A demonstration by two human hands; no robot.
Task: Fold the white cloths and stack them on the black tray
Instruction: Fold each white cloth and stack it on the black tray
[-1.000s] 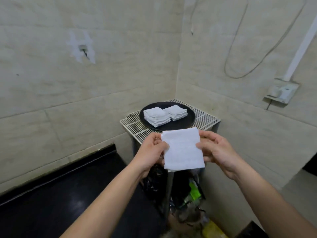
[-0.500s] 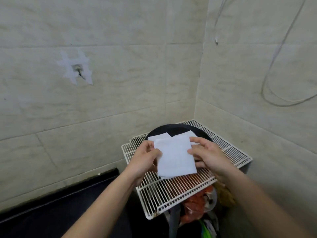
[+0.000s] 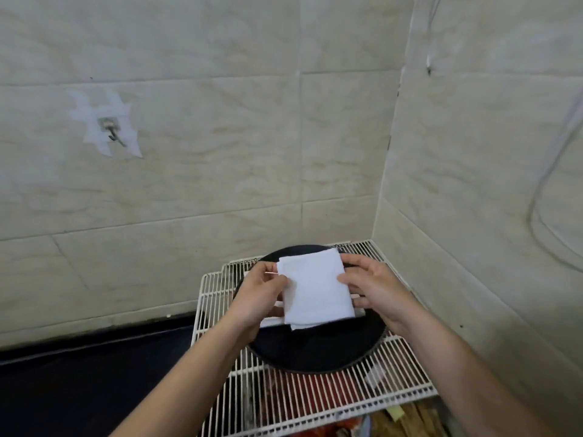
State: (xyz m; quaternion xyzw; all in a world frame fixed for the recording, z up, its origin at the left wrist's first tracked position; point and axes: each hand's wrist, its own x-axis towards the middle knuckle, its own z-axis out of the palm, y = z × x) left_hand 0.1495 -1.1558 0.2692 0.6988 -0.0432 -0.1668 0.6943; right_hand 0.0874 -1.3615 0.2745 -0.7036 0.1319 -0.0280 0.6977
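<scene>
Both hands, left hand (image 3: 257, 299) and right hand (image 3: 375, 290), pinch the folded white cloth (image 3: 314, 288) over the black tray (image 3: 315, 354), lower center; probably just needs setting on the stacks underneath.

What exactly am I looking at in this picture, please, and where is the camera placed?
There is no machine here, only a person working with two bare hands. The camera is worn on the person's head and looks forward and down, so you see both forearms reaching away from you. The left hand and the right hand each pinch one side of a folded white cloth, holding it above a round black tray. White edges showing beneath it look like other cloths on the tray, mostly hidden. The tray sits on a white wire rack in a corner of tiled walls.
</scene>
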